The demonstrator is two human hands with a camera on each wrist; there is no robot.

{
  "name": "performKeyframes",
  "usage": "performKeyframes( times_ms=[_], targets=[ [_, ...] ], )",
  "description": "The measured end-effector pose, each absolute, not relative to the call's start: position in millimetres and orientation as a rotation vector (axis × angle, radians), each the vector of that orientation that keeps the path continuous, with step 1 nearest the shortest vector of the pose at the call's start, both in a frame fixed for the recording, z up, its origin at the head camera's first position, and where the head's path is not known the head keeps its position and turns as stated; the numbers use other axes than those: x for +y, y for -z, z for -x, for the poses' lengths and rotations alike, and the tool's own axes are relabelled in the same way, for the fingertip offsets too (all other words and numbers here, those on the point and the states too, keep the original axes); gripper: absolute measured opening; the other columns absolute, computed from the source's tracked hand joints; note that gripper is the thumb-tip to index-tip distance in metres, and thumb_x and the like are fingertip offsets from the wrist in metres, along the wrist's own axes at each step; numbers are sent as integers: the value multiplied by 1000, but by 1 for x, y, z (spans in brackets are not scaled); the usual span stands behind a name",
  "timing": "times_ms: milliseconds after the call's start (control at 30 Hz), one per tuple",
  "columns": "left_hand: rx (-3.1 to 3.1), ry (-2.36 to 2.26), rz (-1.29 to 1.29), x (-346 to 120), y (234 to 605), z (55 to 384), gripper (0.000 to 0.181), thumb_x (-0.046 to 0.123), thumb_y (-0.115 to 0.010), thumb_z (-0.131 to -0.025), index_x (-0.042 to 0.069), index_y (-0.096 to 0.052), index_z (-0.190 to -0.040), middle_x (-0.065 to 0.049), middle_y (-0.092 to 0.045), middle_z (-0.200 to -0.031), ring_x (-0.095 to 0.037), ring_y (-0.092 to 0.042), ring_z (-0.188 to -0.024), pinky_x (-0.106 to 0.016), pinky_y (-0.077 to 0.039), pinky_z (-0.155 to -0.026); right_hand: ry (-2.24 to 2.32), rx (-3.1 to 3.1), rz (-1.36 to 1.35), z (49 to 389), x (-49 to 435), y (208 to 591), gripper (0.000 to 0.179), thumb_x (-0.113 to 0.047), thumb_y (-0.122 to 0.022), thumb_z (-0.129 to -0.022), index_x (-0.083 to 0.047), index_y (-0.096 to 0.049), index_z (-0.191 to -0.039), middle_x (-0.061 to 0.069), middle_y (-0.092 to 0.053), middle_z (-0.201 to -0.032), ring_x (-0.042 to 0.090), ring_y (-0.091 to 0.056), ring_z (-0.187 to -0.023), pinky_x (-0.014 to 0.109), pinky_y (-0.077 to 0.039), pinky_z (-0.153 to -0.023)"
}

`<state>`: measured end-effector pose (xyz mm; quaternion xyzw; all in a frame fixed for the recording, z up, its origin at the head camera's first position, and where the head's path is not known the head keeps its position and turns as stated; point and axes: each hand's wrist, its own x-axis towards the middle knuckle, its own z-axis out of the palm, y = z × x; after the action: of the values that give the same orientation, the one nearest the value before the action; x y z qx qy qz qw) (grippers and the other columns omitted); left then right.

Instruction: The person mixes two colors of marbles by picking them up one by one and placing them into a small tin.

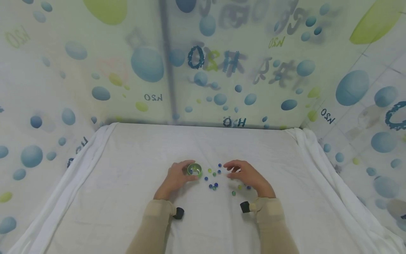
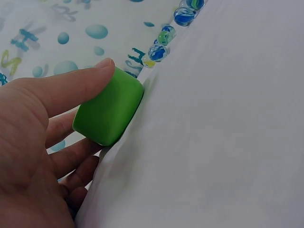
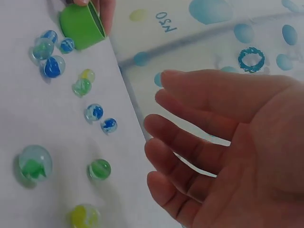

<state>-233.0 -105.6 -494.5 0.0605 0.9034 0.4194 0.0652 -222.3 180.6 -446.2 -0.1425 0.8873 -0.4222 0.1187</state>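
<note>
A small green cup [image 2: 110, 107] is gripped between the thumb and fingers of my left hand [image 1: 176, 177], its mouth facing up in the head view with a few marbles inside. Glass marbles lie scattered over the white cloth to its right: blue ones [image 1: 216, 185], green ones [image 3: 100, 169] and yellow ones [image 3: 85, 217]. My right hand [image 1: 248, 175] hovers on the right side of the scatter. Its fingers are loosely bent and hold nothing, as the right wrist view shows. A blue marble [image 1: 220, 165] lies just left of its fingertips.
White cloth [image 1: 127, 183] covers the table, with bunched folds [image 1: 342, 197] along the right side. A curtain [image 1: 219, 98] printed with bubbles and letters hangs behind the table's far edge. Black wrist cameras [image 1: 178, 213] sit at both cuffs.
</note>
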Motion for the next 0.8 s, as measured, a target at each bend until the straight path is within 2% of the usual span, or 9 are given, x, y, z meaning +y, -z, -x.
performKeyframes(
  times_ms=[167,400,800],
  targets=[
    [2723,-1260,-183,-105,495,234,66,34,-83,-76,24,-57,-135,-5,-57,-131,-29,-45,-118,-52,-35,-102,1189,2596,383,223,188,449,30,-9,-71,-88,-9,-68,-118,5,-65,-107,20,-54,-95,38,-45,-82],
    [2722,-1256,-174,-105,496,235,66,35,-83,-76,25,-57,-136,-6,-55,-134,-30,-44,-123,-53,-34,-104,1110,2587,266,223,199,450,27,-10,-71,-87,-16,-71,-114,-2,-63,-99,20,-52,-92,36,-45,-78],
    [2727,-1263,-158,-105,496,233,66,33,-83,-76,24,-57,-136,-6,-55,-134,-30,-44,-123,-52,-34,-105,1097,2517,393,221,219,454,26,-6,-69,-85,-9,-71,-111,1,-65,-101,18,-55,-88,34,-47,-76]
  ],
)
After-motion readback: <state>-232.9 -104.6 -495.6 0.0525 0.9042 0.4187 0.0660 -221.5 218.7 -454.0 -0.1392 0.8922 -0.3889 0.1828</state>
